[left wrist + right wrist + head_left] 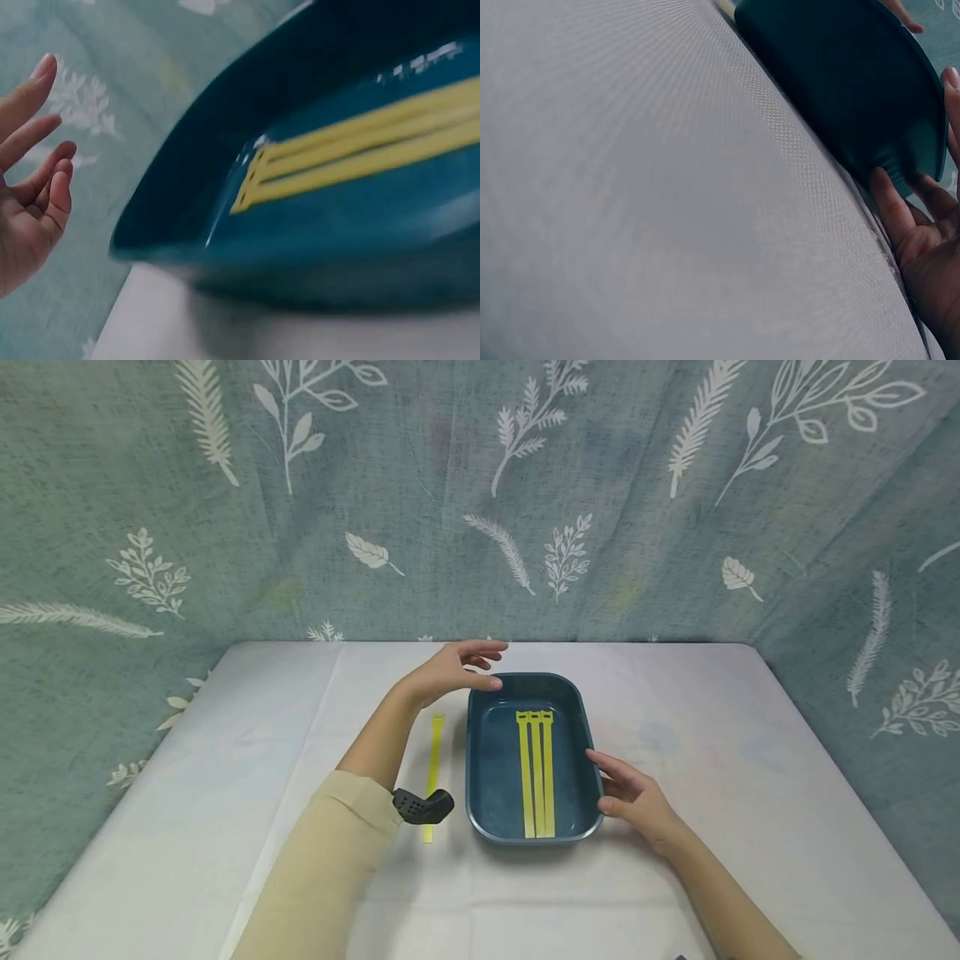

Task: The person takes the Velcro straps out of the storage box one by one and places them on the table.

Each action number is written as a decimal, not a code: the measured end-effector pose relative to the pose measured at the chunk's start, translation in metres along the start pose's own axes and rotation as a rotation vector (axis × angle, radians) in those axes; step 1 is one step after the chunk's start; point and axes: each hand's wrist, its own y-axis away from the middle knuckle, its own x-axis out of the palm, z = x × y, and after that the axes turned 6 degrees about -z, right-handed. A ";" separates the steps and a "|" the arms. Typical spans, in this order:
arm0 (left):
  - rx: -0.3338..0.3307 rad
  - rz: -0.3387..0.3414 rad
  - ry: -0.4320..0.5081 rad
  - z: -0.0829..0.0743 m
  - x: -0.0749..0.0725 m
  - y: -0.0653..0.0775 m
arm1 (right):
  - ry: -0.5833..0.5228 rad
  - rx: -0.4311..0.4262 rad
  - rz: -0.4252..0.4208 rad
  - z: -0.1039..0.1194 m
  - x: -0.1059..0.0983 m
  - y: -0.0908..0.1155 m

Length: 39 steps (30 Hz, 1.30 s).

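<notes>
A dark blue rectangular tray (491,760) stands on the table. Three yellow strap-style cable ties (537,777) with slotted heads lie side by side in it. Another yellow cable tie (434,752) lies on the cloth left of the tray, partly hidden by the wrist camera. My left hand (453,672) hovers at the tray's far left corner, fingers loosely bent; in the left wrist view, its fingers (34,150) are apart from the tray. My right hand (633,797) touches the tray's right side with spread fingertips, seen against the outer wall in the right wrist view.
A white cloth (720,827) covers the table. Behind it hangs a grey-green curtain (450,485) with white leaf prints. A black wrist camera (423,807) sits at the left sleeve's cuff, above the loose cable tie.
</notes>
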 end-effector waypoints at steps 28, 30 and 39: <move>-0.125 0.093 -0.255 0.017 0.092 -0.034 | -0.033 -0.004 0.025 0.003 -0.002 -0.001; -0.126 0.079 -0.313 0.018 0.097 -0.034 | -0.028 0.001 0.020 0.004 -0.002 0.000; -0.144 0.012 -0.562 0.022 0.109 -0.033 | -0.018 -0.012 0.026 0.001 -0.001 0.000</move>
